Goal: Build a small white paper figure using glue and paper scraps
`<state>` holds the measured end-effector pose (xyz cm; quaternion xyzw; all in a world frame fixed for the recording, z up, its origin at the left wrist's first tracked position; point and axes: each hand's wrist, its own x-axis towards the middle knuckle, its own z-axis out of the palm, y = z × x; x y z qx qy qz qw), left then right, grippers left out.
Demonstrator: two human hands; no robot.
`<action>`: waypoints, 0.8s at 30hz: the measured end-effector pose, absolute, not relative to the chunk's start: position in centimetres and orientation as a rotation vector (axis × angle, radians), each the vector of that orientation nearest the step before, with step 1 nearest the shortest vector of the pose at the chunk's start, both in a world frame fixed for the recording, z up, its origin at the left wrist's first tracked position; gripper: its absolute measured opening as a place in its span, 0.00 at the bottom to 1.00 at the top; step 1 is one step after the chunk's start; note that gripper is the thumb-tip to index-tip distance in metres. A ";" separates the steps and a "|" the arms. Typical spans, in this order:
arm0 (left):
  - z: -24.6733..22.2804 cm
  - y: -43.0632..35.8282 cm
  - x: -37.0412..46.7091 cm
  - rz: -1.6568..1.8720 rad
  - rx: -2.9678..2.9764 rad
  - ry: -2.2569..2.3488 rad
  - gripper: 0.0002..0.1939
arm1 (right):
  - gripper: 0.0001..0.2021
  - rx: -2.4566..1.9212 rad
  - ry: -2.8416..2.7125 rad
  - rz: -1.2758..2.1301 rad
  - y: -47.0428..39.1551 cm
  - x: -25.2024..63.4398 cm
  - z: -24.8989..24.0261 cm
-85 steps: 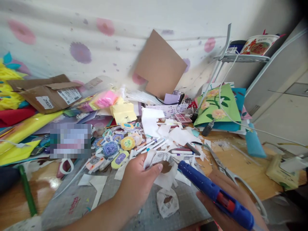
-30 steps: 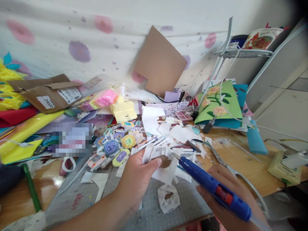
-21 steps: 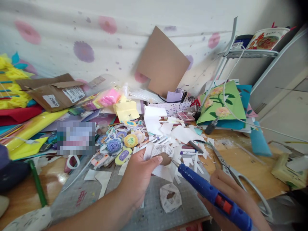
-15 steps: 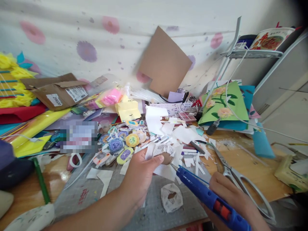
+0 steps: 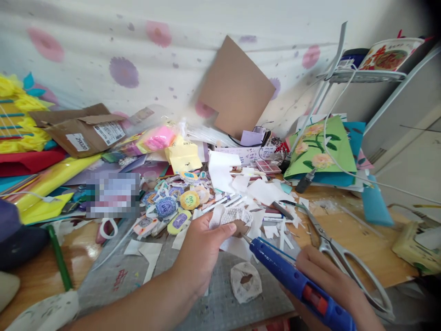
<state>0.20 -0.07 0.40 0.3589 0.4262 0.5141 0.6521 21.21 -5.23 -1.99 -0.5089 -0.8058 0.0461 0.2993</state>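
The left hand reaches in from the lower left, forearm angled up across the grey cutting mat, thumb on top and fingers curled under, pinching a small paper cutout with a white patterned top and a brown round underside, held just above the desk. The right hand comes in from the lower right, closed around the handle of a blue glue gun with a red trigger; its metal nozzle points up-left and sits at the cutout's brown lower edge, touching or nearly so. Half a second ago the nozzle tip stood slightly lower and farther right of the cutout; the gun has slid left and closer, while the left hand's grip looks unchanged. A crumpled paper scrap lies on the mat below the gun, and large scissors rest on the desk just right of it.
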 end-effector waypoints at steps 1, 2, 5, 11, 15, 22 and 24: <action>0.4 -0.1 0.2 1.164 0.812 0.979 0.16 | 0.12 -1.360 -2.174 0.154 -5.3 21.4 -1.9; 0.3 -0.1 0.2 1.161 0.810 0.989 0.17 | 0.12 -1.369 -2.199 0.186 -5.3 21.5 -1.8; 0.1 -0.1 0.2 1.158 0.813 0.994 0.17 | 0.12 -1.396 -2.220 0.239 -5.3 22.0 -1.4; 0.0 0.0 0.2 1.176 0.833 0.971 0.16 | 0.10 -1.460 -2.256 0.195 -5.3 22.8 -1.7; 0.0 0.0 0.2 1.183 0.831 0.967 0.16 | 0.10 -1.415 -2.239 0.116 -5.2 22.8 -1.8; 0.0 0.0 0.1 1.170 0.835 0.965 0.15 | 0.09 -1.397 -2.255 0.115 -5.2 22.4 -1.8; -0.3 -0.1 0.1 1.166 0.846 0.994 0.15 | 0.07 -1.373 -2.231 0.155 -5.1 22.3 -1.8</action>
